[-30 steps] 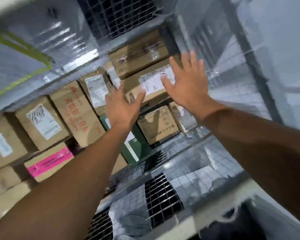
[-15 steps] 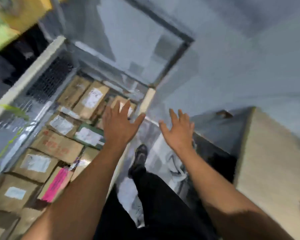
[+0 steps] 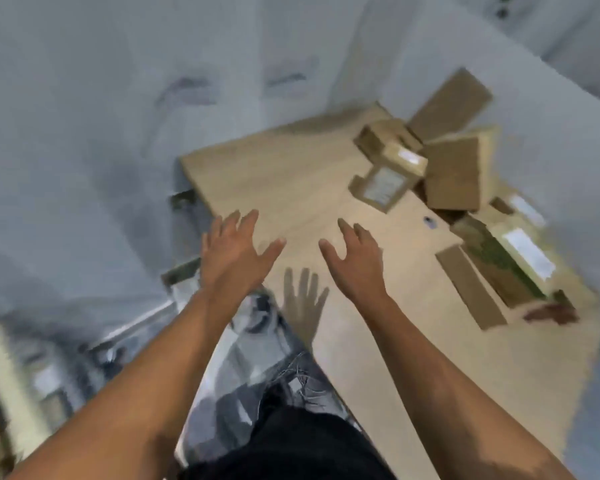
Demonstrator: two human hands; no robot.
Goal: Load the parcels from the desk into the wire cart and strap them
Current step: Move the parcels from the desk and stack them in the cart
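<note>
Your left hand (image 3: 236, 258) and right hand (image 3: 355, 261) are spread wide and hold nothing. They hang over the desk (image 3: 291, 181). The parcels (image 3: 454, 174) lie in a heap far off to your right. A flat brown strip (image 3: 470, 285) lies nearer your right hand.

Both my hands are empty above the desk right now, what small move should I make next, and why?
Probably reach forward and to the right for the small labelled box. Your left hand and right hand are open, holding nothing, over a bare stretch of the desk, and the parcels lie piled at its far right end, apart from both hands.
</note>
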